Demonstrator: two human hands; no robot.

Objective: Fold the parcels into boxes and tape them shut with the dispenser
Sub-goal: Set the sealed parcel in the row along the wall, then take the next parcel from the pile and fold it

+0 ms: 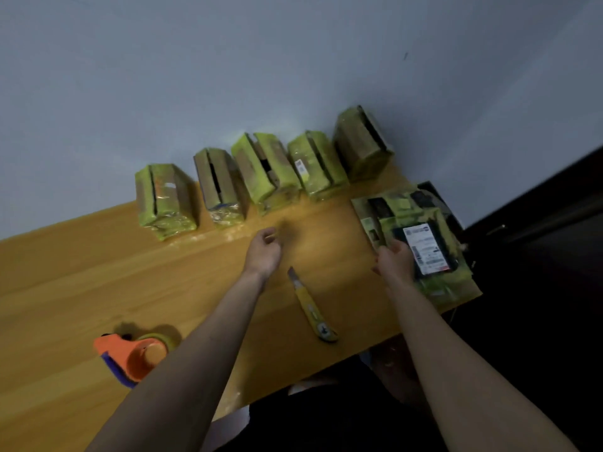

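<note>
Table (98,272): wooden top, set against a pale wall (228,76).
Boxes: five folded boxes in a row along the wall, all wrapped in yellow-green tape. First box (164,200) at left, second (219,187), third (266,172), fourth (315,164), fifth (362,141) at right end. Top flaps show a dark slit down the middle on several.
Flat stack (434,288): unfolded parcels piled at the table's right edge, just in front of the fifth box; the top one (424,249) is dark with a white label.
Right hand (393,261): on the near-left edge of the top parcel, fingers curled round that edge, gripping it.
Left hand (264,249): above bare table in front of the third box, fingers loosely curled, holding nothing.
Knife (311,305): yellow utility knife flat on the table between the two forearms, blade end toward the boxes.
Dispenser (130,353): orange with a tape roll, near the table's front left, well apart from both hands; left forearm passes just beside it.
</note>
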